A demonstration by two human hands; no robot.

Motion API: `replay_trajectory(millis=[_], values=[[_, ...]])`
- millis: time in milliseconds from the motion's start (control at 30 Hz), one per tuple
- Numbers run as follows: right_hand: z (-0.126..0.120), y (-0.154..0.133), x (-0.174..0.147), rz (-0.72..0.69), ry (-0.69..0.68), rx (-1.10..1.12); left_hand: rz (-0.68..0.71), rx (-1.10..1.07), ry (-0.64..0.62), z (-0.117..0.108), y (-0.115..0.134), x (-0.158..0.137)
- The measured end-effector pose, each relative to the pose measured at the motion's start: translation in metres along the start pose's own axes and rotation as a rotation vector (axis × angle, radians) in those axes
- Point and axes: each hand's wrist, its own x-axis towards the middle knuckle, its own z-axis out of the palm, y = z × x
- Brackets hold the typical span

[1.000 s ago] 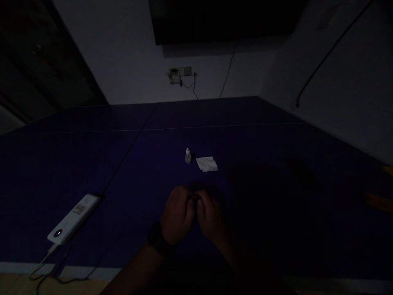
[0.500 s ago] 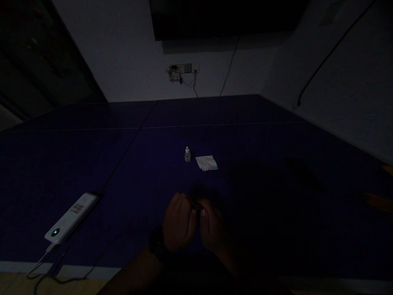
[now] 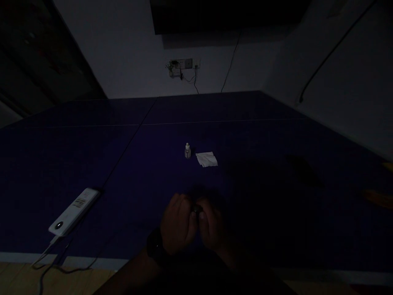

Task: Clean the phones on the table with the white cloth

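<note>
Close together over the near part of the blue table (image 3: 147,164), my left hand (image 3: 178,221) and my right hand (image 3: 210,223) are both closed. Between their thumbs and curled fingers they grip a small dark object (image 3: 197,209); the dim light hides what kind it is. A dark watch (image 3: 156,246) is on my left wrist. Beyond the hands stands a small clear bottle with a white cap (image 3: 187,151), upright. Just right of it lies a folded white tissue (image 3: 206,159). Neither hand touches the bottle or the tissue.
A white power bank (image 3: 73,211) with a lit display lies at the left, its cable (image 3: 46,254) hanging over the near edge. A dark flat object (image 3: 303,170) lies to the right. Wall sockets with cords (image 3: 184,64) and a dark screen (image 3: 227,16) are at the back.
The view has shifted slightly, so the bottle, tissue and wall appear a little higher. Both hands keep their grip on the small dark object, its top showing a bit more.
</note>
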Motion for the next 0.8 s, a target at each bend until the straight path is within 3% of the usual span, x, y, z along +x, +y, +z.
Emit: replay_trajectory(millis=[267,533,800], values=[[0.006,0.002,-0.004,-0.038,0.022,-0.022,0.056,-0.015,0.024,0.002,-0.004,-0.005],[0.005,-0.002,-0.012,0.032,-0.022,0.145,0.067,-0.074,-0.009,-0.005,0.000,-0.010],[-0.011,-0.005,-0.016,0.126,-0.101,0.317,-0.111,-0.434,-0.300,-0.029,0.000,0.000]])
